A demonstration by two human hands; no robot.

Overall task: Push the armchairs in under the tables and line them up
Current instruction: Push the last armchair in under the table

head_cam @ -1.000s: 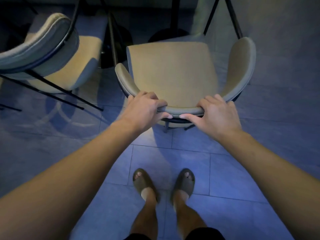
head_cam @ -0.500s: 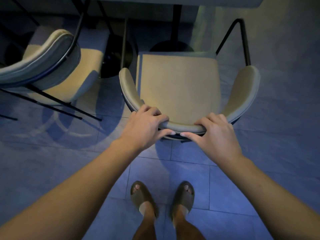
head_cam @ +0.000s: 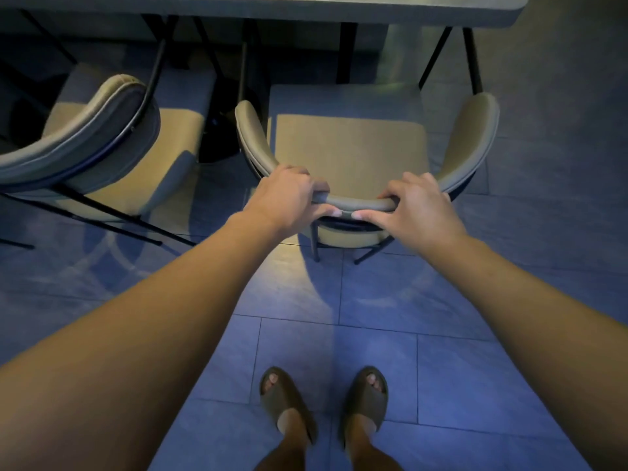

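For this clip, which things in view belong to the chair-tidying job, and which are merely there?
Part of the job:
- armchair gripped at its backrest by the left hand and the right hand
- second armchair beside it, turned at an angle
- table ahead

Merely there:
- tiled floor
- sandals on the person's feet

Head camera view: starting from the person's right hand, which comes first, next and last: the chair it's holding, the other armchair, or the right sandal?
1. Held armchair: right hand grips its backrest.
2. Right sandal: below, on the floor.
3. Other armchair: far left.
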